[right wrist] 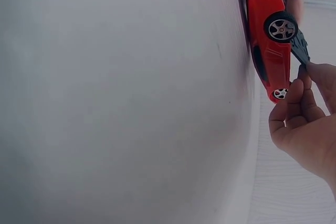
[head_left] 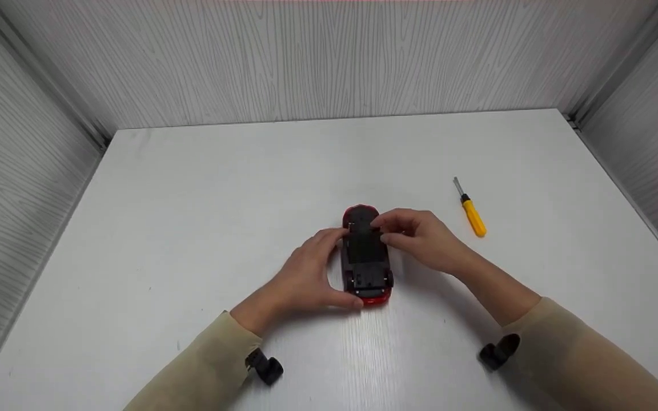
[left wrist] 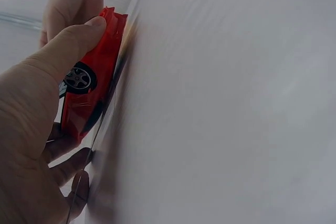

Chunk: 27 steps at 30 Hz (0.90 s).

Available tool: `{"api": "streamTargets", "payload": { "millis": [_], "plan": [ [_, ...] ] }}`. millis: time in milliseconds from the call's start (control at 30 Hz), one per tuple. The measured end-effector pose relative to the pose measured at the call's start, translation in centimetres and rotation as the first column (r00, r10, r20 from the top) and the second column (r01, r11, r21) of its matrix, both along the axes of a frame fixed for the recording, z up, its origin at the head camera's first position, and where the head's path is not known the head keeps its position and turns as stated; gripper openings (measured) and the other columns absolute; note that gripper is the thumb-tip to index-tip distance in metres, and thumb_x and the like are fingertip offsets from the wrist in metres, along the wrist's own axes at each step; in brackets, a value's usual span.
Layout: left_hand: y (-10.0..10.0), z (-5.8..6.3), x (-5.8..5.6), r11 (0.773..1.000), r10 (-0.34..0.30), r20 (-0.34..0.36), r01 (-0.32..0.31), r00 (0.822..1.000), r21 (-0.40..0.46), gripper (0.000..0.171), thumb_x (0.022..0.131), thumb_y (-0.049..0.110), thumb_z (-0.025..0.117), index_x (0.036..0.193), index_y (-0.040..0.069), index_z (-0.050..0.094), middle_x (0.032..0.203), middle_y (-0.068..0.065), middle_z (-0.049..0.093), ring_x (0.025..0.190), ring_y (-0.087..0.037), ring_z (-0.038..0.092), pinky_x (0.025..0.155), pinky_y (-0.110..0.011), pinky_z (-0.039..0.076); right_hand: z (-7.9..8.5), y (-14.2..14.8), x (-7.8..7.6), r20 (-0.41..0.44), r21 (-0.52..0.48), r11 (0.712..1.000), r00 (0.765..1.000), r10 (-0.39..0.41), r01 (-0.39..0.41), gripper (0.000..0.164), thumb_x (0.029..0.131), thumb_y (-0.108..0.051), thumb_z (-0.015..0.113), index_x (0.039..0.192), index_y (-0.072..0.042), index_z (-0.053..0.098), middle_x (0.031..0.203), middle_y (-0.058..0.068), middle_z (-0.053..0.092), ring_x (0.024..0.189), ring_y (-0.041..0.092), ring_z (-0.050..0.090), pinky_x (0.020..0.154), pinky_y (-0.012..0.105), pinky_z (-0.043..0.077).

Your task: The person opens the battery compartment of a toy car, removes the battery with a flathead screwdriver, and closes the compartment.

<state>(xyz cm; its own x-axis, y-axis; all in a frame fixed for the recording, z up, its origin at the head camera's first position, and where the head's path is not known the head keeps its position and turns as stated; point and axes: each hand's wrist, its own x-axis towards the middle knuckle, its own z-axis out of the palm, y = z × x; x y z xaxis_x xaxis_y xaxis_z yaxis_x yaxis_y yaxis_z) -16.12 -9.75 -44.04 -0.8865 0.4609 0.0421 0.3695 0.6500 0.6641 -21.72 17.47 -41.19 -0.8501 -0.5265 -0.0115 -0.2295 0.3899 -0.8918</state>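
A red toy car [head_left: 370,273] lies upside down on the white table, its black underside facing up. My left hand [head_left: 304,275] holds it steady, thumb at the near end and fingers along the left side. The left wrist view shows the thumb across the red body [left wrist: 107,51], beside a wheel [left wrist: 79,78]. With thumb and fingertips, my right hand [head_left: 427,242] pinches the edge of a flat black cover [right wrist: 300,49]. That cover stands tilted up from the underside in the right wrist view.
A screwdriver [head_left: 473,217] with a yellow handle lies on the table [head_left: 220,188] to the right of the car, beyond my right hand. Pale wood-grain panels [head_left: 329,63] rise at the back and both sides.
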Motion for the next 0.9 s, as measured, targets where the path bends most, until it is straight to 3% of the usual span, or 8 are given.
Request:
{"api": "streamTargets", "payload": {
  "millis": [467, 900],
  "plan": [
    [0.04, 0.05, 0.03, 1.0, 0.008, 0.026, -0.008, 1.0, 0.002, 0.119, 0.068, 0.067, 0.092, 0.163, 0.02, 0.036, 0.161, 0.008, 0.042, 0.145, -0.011, 0.04, 0.121, -0.044, 0.033, 0.04, -0.02, 0.32, 0.027, -0.047, 0.999, 1.0, -0.015, 0.016, 0.026, 0.104, -0.008, 0.067, 0.128, -0.015, 0.075, 0.118, 0.006, 0.072, 0.105, 0.028, 0.062, 0.091, 0.029, 0.057],
    [0.06, -0.06, -0.04, 1.0, -0.011, -0.025, 0.012, 1.0, 0.025, 0.118, 0.066, 0.061, 0.095, 0.16, 0.016, 0.04, 0.159, 0.004, 0.045, 0.144, -0.014, 0.044, 0.118, -0.045, 0.037, 0.06, -0.12, 0.34, 0.077, -0.128, 0.991, 0.997, -0.028, 0.038, 0.029, 0.103, -0.006, 0.068, 0.131, -0.008, 0.074, 0.125, 0.008, 0.072, 0.11, 0.026, 0.066, 0.094, 0.029, 0.057]
  ]
}}
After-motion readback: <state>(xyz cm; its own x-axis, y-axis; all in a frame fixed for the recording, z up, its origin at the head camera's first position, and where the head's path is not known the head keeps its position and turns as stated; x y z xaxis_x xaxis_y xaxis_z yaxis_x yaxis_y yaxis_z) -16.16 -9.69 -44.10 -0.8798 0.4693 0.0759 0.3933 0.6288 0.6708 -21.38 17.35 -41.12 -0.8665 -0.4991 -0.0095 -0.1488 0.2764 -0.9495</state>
